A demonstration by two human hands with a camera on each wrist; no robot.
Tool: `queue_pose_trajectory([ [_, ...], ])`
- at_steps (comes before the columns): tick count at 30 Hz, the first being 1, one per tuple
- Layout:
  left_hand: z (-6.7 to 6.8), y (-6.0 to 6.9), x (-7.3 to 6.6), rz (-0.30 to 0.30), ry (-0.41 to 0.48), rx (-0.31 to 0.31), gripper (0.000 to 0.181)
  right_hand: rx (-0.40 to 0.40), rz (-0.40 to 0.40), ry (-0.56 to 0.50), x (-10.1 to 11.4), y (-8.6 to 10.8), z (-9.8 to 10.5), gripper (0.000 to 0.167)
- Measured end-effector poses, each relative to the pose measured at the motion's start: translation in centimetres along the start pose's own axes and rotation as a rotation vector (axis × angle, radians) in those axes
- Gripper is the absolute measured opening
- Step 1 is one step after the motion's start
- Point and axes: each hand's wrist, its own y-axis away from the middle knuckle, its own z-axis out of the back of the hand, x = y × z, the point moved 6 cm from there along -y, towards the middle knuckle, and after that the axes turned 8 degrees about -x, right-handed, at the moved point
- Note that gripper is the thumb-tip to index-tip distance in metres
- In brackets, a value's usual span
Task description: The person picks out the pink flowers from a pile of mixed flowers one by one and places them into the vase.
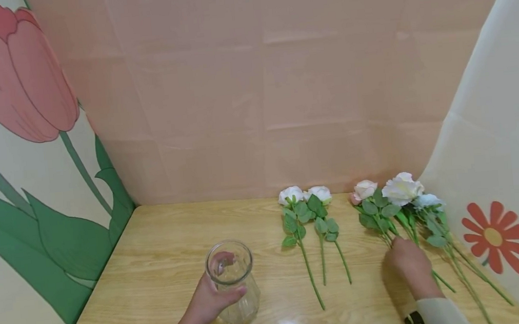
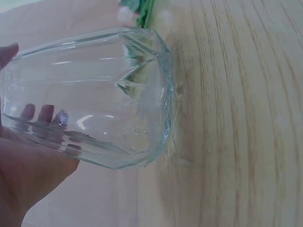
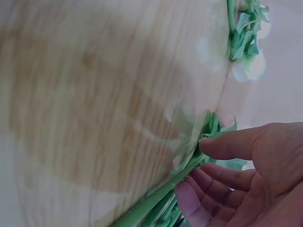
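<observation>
My left hand [image 1: 209, 301] grips a clear glass vase [image 1: 243, 307] upright on the table, thumb across the near side and fingers round the back. Seen from the left wrist, the faceted vase [image 2: 94, 90] lies sideways in the picture, its fingers showing through the glass. At the right, my right hand [image 1: 409, 262] is at the stems below a pale pink rose [image 1: 365, 189] and a large white flower [image 1: 402, 189]. In the right wrist view, thumb and fingers of this hand [image 3: 255, 165] pinch a green stem [image 3: 154, 201]; the exact contact is partly hidden.
Two white roses [image 1: 291, 195] with leafy stems lie at the middle back of the wooden table [image 1: 156, 253]. A pale blue flower [image 1: 427, 201] lies at the right, its long stems reaching the table's right edge. Printed cloths stand at both sides.
</observation>
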Motion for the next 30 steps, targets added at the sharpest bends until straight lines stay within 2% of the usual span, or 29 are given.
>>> queue_pose_trajectory([
  [7,-0.01,0.03,0.04,-0.011,-0.013,-0.032,0.07,-0.013,0.023,0.023,-0.19,-0.08,-0.14,0.031],
  [17,-0.04,-0.21,0.36,0.021,-0.01,-0.003,0.07,0.011,0.024,0.028,-0.35,-0.54,-0.47,0.027],
  [30,-0.02,-0.29,0.57,0.04,-0.011,-0.013,0.07,0.042,-0.038,0.011,-0.64,-0.72,-0.7,0.024],
])
